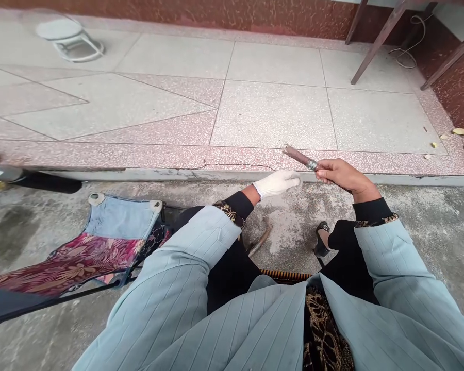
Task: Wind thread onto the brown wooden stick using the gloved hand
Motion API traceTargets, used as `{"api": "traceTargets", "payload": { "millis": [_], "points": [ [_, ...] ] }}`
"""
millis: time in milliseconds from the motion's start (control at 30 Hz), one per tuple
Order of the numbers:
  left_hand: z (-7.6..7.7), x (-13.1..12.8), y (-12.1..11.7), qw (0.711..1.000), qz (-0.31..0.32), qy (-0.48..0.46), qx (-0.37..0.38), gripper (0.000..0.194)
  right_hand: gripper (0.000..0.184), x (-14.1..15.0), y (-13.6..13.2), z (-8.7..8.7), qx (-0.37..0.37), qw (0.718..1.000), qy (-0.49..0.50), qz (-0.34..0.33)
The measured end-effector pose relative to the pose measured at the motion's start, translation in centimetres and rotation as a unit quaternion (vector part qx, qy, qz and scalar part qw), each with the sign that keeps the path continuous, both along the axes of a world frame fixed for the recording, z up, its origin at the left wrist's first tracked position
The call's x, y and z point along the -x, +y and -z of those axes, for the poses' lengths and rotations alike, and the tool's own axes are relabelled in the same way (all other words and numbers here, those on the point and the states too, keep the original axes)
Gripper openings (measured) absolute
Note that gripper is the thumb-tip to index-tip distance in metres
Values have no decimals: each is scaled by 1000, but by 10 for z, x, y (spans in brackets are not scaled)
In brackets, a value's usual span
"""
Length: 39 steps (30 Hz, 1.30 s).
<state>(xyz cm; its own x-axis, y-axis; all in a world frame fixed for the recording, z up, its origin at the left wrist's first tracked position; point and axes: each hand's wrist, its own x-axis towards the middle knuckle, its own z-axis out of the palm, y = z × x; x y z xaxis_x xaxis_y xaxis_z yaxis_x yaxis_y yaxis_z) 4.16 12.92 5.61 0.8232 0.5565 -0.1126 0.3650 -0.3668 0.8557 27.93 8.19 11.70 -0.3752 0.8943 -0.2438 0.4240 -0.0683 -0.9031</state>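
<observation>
My right hand (342, 176) is bare and closed around the lower end of a short brown stick (297, 155). Silvery wire (312, 164) is wound round the stick just beyond my fingers. The stick tilts up to the left, and its far end looks rough. To the left of it, my left hand (276, 183) wears a white knit glove. Its fingers stretch toward the right, apart from the stick, with nothing visible in them; the fingertips are slightly blurred. Below my hands, a curved brown piece (261, 238) stands near my knee, partly hidden by my leg.
A raised tiled step (272, 113) runs across in front, with a thin dark line along its edge. A folding chair (119, 216) stands at left, beside a dark object (46, 180). A white stool (67, 36) and table legs (379, 44) are farther back. Yellowish scraps (459, 131) lie at right.
</observation>
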Motion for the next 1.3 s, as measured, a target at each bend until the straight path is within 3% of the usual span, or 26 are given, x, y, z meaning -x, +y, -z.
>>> {"api": "traceTargets", "payload": {
  "millis": [133, 233, 300, 367, 433, 500, 533, 567, 633, 733, 833, 933, 1033, 1133, 1233, 1300],
  "points": [
    [5, -13, -19, 997, 34, 52, -37, 37, 14, -3, 6, 17, -7, 990, -125, 69],
    [0, -13, -22, 984, 37, 127, -123, 36, 14, 0, 5, 23, -26, 948, -314, 46],
    [-8, -9, -20, 968, 47, 168, -181, 35, 12, 5, 1, 23, 1, 916, -398, -51],
    [-17, -4, -16, 963, 71, 167, -201, 32, 9, 11, -3, 21, 59, 892, -401, -201],
    [-25, 1, -11, 970, 85, 136, -181, 29, 8, 14, -8, 14, 118, 882, -303, -341],
    [-29, 5, -4, 986, 70, 79, -127, 29, 14, 12, -13, 2, 139, 899, -143, -390],
    [-30, 7, -1, 993, 50, 44, -95, 30, 21, 8, -15, -6, 129, 917, -57, -374],
    [-30, 9, 2, 998, 21, 9, -63, 31, 26, 4, -17, -13, 100, 944, 12, -315],
    [-28, 9, 5, 999, -35, -38, -14, 34, 26, -6, -20, -26, 34, 983, 119, -134],
    [-24, 5, 1, 1000, -22, -19, 12, 32, 22, -18, -18, -30, -37, 980, 169, 100],
    [-27, -2, -9, 997, 70, 20, -10, 28, 16, -28, -8, -17, -61, 973, 80, 207],
    [-38, -3, -13, 990, 130, 26, -40, 28, 11, -35, 3, 0, -82, 959, -142, 233],
    [-48, 2, -9, 988, 137, 40, -60, 29, 19, -29, 7, 12, -80, 920, -354, 146],
    [-52, 11, 0, 994, 76, 32, -73, 32, 16, -10, 1, 16, 8, 905, -422, -61],
    [-49, 16, 9, 995, -14, 37, -96, 34, 11, 6, -9, 8, 98, 905, -271, -312],
    [-45, 16, 12, 992, -63, 45, -100, 36, 17, 7, -16, -4, 113, 918, -100, -368]
  ]
}}
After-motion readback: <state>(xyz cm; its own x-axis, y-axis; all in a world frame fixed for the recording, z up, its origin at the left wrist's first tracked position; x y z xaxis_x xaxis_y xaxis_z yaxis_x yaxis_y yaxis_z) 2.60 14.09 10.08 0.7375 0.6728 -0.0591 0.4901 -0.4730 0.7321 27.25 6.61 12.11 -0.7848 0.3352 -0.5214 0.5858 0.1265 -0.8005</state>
